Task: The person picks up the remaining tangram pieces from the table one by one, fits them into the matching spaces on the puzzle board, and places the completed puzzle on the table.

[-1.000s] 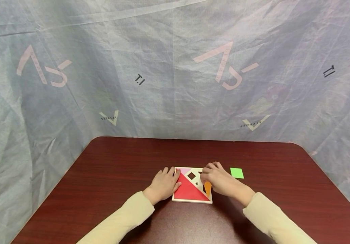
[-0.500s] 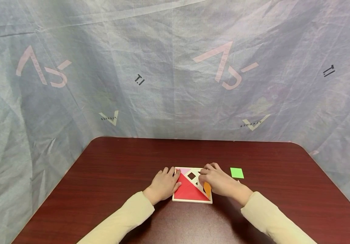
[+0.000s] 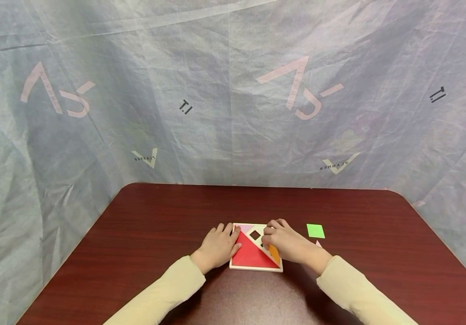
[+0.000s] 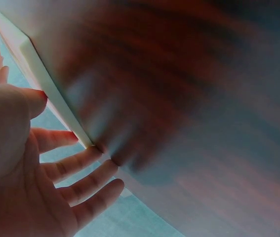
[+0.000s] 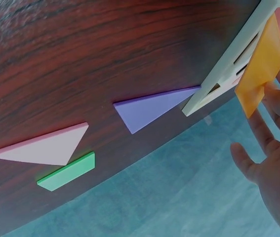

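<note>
A pale tangram tray (image 3: 253,269) lies on the table between the two hands. Red (image 3: 251,253) fills its near-left half, and a pink piece (image 3: 242,226) sits in its far-left corner. My left hand (image 3: 216,244) rests on the tray's left side, fingers spread; the left wrist view has its fingertips along the tray's edge (image 4: 56,98). Over the tray's right part, my right hand (image 3: 286,242) pinches an orange tangram piece (image 5: 260,64) between thumb and fingers. That piece stands tilted above the cut-out openings, one corner near the tray's near-right corner. The right hand hides the tray's far-right corner.
To the right of the tray lie a green square (image 3: 315,230), a pink triangle (image 5: 43,147) and a purple triangle (image 5: 152,108), whose tip reaches the tray's edge in the right wrist view. Grey printed cloth (image 3: 233,113) hangs behind the dark red table (image 3: 168,212).
My right hand has shifted slightly left across the tray, tilting the orange piece with it. A pink tip now shows beside the right wrist. The left hand has stayed still.
</note>
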`<state>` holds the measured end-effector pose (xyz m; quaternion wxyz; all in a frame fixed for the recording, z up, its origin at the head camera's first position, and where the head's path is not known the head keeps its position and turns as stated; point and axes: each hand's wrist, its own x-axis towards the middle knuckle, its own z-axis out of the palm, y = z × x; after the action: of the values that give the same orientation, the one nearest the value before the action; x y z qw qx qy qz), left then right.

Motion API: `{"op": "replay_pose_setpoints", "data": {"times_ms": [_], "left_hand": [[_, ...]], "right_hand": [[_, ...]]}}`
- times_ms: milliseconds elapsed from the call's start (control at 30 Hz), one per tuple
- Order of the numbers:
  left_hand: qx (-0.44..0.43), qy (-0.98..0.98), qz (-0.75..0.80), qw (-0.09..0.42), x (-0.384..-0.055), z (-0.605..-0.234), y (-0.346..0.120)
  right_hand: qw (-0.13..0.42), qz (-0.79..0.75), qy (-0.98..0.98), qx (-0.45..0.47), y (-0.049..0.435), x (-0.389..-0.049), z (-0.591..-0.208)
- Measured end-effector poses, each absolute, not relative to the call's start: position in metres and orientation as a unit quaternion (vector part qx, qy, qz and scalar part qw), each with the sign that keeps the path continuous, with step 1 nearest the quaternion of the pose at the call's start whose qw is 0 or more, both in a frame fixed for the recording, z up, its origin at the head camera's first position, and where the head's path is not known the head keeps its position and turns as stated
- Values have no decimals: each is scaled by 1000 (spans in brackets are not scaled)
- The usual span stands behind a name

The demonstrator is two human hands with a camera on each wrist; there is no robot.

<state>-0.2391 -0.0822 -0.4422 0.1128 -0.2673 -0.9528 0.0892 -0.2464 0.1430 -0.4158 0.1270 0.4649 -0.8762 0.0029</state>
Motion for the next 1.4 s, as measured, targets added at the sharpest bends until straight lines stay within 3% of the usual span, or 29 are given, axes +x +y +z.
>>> {"op": "replay_pose_setpoints", "data": {"times_ms": [1400], "left_hand": [[-260, -955, 93, 105, -241, -443, -82]], "right_hand": [[109, 16, -871, 479, 138, -244, -430]]}}
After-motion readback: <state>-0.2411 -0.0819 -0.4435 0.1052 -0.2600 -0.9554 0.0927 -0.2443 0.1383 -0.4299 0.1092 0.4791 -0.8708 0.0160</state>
